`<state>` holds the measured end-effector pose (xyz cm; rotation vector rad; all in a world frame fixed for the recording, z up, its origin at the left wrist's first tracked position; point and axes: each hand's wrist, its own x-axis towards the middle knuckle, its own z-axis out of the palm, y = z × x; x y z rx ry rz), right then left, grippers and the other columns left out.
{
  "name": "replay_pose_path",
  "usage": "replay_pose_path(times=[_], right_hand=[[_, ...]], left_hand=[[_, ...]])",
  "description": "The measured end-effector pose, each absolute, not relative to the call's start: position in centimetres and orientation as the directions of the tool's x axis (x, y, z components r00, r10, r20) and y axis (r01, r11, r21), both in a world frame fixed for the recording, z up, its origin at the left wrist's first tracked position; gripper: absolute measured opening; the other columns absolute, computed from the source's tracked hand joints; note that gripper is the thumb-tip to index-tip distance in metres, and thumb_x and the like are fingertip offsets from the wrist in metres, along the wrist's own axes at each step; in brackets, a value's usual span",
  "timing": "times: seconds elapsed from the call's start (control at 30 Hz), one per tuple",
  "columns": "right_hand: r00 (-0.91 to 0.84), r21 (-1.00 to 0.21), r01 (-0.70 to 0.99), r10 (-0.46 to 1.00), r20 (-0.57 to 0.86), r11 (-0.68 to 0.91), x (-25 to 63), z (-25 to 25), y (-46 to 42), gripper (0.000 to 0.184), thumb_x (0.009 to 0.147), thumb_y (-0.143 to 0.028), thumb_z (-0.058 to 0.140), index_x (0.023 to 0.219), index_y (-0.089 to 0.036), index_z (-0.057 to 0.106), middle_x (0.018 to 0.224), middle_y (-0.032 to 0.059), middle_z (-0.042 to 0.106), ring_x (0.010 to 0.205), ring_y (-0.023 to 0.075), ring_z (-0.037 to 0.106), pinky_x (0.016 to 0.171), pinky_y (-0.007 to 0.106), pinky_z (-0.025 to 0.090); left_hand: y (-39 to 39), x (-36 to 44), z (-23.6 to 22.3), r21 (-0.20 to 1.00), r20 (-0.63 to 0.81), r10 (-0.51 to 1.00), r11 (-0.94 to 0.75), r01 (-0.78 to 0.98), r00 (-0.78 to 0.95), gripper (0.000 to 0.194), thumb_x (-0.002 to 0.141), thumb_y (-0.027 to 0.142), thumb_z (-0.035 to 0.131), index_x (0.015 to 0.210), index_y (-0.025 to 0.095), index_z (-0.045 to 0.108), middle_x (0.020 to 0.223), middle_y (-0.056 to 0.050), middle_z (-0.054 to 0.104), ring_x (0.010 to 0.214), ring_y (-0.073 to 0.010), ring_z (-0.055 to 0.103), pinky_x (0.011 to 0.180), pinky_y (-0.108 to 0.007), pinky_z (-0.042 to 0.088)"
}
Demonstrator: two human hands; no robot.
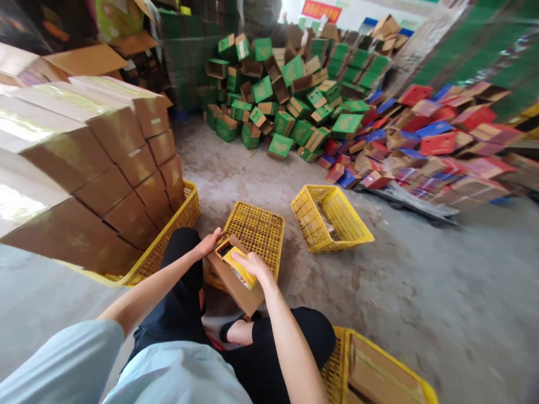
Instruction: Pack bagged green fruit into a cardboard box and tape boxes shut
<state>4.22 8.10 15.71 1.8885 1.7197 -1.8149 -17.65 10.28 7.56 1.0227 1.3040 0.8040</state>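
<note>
A brown cardboard box (pixel 236 283) lies in front of my knees, tilted over an upturned yellow plastic crate (pixel 263 224). At the box's far left end, my left hand (pixel 210 242) grips its edge, the fingers partly hidden. My right hand (pixel 255 266) is closed around a yellow tape dispenser (pixel 242 268) with a dark part at its front, held against the top of the box. The dispenser's underside is mostly covered by the hand and small in view.
Stacked brown cartons (pixel 113 185) rise from a yellow crate (pixel 191 205) on my left. Another yellow crate (pixel 345 233) stands front right; one holding a carton (pixel 381 370) is beside my right knee. Green boxes (pixel 280 146) and red and blue boxes (pixel 438 143) lie heaped behind.
</note>
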Motion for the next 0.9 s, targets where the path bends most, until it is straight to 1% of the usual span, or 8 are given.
replay_pose_path(times=[0.07, 0.23, 0.33, 0.43, 0.5, 0.6, 0.77, 0.9], right_hand=[[-0.273, -0.598, 0.706, 0.635, -0.723, -0.378, 2.2, 14.5, 9.7, 0.055, 0.097, -0.064, 0.052, 0.079, -0.015, 0.07, 0.058, 0.0092, 0.066, 0.055, 0.0218, 0.067, 0.061, 0.037, 0.062], [-0.245, -0.515, 0.78, 0.582, -0.775, -0.357, -0.5, 12.4, 11.3, 0.058, 0.098, -0.064, 0.048, 0.08, -0.014, 0.071, 0.057, 0.0097, 0.065, 0.056, 0.0239, 0.068, 0.061, 0.04, 0.062], [-0.234, -0.486, 0.795, 0.556, -0.798, -0.363, -0.5, 11.9, 11.5, 0.06, 0.098, -0.067, 0.048, 0.08, -0.014, 0.071, 0.06, 0.0111, 0.068, 0.059, 0.0247, 0.07, 0.059, 0.038, 0.062], [-0.221, -0.468, 0.801, 0.542, -0.811, -0.374, 0.0, 11.8, 11.4, 0.06, 0.098, -0.066, 0.049, 0.079, -0.014, 0.07, 0.06, 0.0113, 0.068, 0.059, 0.0245, 0.07, 0.055, 0.035, 0.061], [-0.214, -0.461, 0.801, 0.536, -0.816, -0.382, 0.6, 12.0, 11.3, 0.058, 0.098, -0.065, 0.05, 0.077, -0.014, 0.07, 0.058, 0.0111, 0.067, 0.056, 0.0244, 0.069, 0.051, 0.034, 0.059], [-0.207, -0.455, 0.799, 0.531, -0.822, -0.393, 1.7, 12.5, 10.8, 0.057, 0.098, -0.062, 0.049, 0.075, -0.014, 0.069, 0.055, 0.0107, 0.064, 0.052, 0.0237, 0.066, 0.048, 0.034, 0.057], [-0.251, -0.516, 0.713, 0.515, -0.82, -0.474, 4.0, 13.7, 9.1, 0.049, 0.099, -0.058, 0.054, 0.085, -0.014, 0.069, 0.058, 0.0106, 0.066, 0.058, 0.0255, 0.07, 0.058, 0.038, 0.062], [-0.247, -0.533, 0.667, 0.52, -0.817, -0.521, 5.1, 14.1, 7.8, 0.044, 0.098, -0.054, 0.057, 0.085, -0.014, 0.068, 0.055, 0.0089, 0.065, 0.058, 0.0256, 0.071, 0.062, 0.038, 0.064]], left_hand=[[10.0, -18.0, 7.7, 0.954, -0.296, 0.943, 0.286, 0.087, 0.151, 0.092, 0.091, 0.085, 0.034, 0.138, 0.013, 0.067, 0.147, -0.012, 0.061, 0.144, -0.0337, 0.05, 0.125, -0.042, 0.03], [7.7, -18.5, 6.5, 0.979, -0.187, 0.979, 0.179, 0.103, 0.081, 0.095, 0.093, 0.085, 0.03, 0.152, 0.014, 0.052, 0.156, -0.013, 0.051, 0.148, -0.0318, 0.045, 0.127, -0.046, 0.028], [6.3, -18.4, 5.2, 0.986, -0.165, 0.985, 0.164, -0.025, -0.039, 0.092, 0.095, 0.082, 0.033, 0.154, 0.013, 0.049, 0.154, -0.015, 0.054, 0.145, -0.0318, 0.049, 0.126, -0.048, 0.031], [5.2, -18.1, 4.1, 0.977, -0.193, 0.975, 0.181, -0.11, -0.11, 0.087, 0.095, 0.079, 0.038, 0.151, 0.014, 0.053, 0.152, -0.014, 0.056, 0.145, -0.0325, 0.05, 0.126, -0.049, 0.031], [4.7, -17.8, 3.6, 0.974, -0.213, 0.973, 0.204, -0.099, -0.087, 0.085, 0.096, 0.079, 0.037, 0.149, 0.016, 0.056, 0.152, -0.012, 0.057, 0.145, -0.0324, 0.05, 0.127, -0.05, 0.03], [4.2, -17.2, 3.4, 0.981, -0.185, 0.983, 0.184, -0.059, -0.012, 0.086, 0.096, 0.08, 0.037, 0.152, 0.018, 0.052, 0.156, -0.011, 0.053, 0.147, -0.0324, 0.046, 0.128, -0.05, 0.028], [3.4, -15.8, 3.4, 0.991, -0.131, 0.985, 0.131, 0.014, 0.115, 0.084, 0.095, 0.078, 0.043, 0.156, 0.021, 0.048, 0.164, -0.009, 0.04, 0.155, -0.033, 0.033, 0.131, -0.05, 0.02], [2.2, -14.8, 2.9, 0.995, -0.095, 0.991, 0.098, -0.026, 0.09, 0.079, 0.098, 0.074, 0.041, 0.157, 0.022, 0.046, 0.164, -0.009, 0.041, 0.154, -0.0326, 0.034, 0.13, -0.051, 0.021]])
